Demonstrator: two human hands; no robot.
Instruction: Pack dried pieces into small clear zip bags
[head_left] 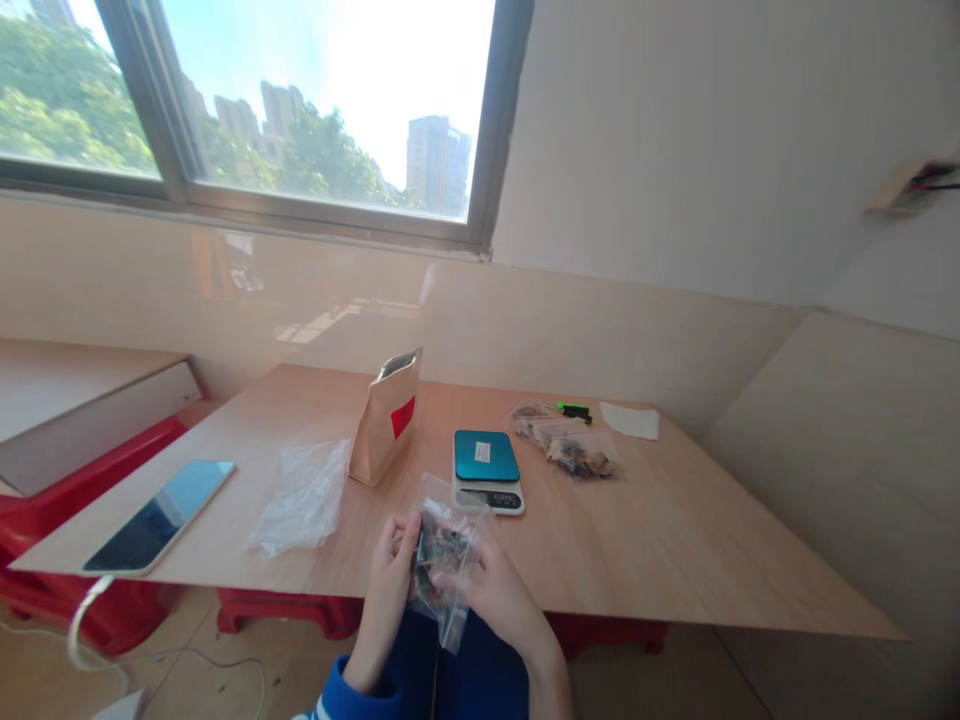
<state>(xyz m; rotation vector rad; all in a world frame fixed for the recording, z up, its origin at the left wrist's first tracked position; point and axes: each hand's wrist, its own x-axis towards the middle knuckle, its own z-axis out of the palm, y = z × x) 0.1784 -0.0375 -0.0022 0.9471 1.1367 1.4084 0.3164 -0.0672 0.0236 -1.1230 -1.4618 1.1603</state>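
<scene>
A clear zip bag (442, 560) with dark and tan dried pieces inside is held between my two hands at the table's front edge. My left hand (396, 550) is closed on the bag's left side, thumb on top. On the other side, my right hand (484, 570) grips the bag, its fingers partly seen through the plastic. Just beyond the bag lies a kitchen scale (487, 457) with a blue plate, nothing on it. A brown paper pouch (384, 420) with a red label stands upright, its top open, left of the scale.
Empty clear bags (304, 495) lie left of the pouch, and a phone (161, 515) with a white cable sits at the left edge. Filled zip bags (577, 452), a green-and-black cutter (574, 411) and white paper (630, 421) are back right. Red stools (289, 610) stand underneath.
</scene>
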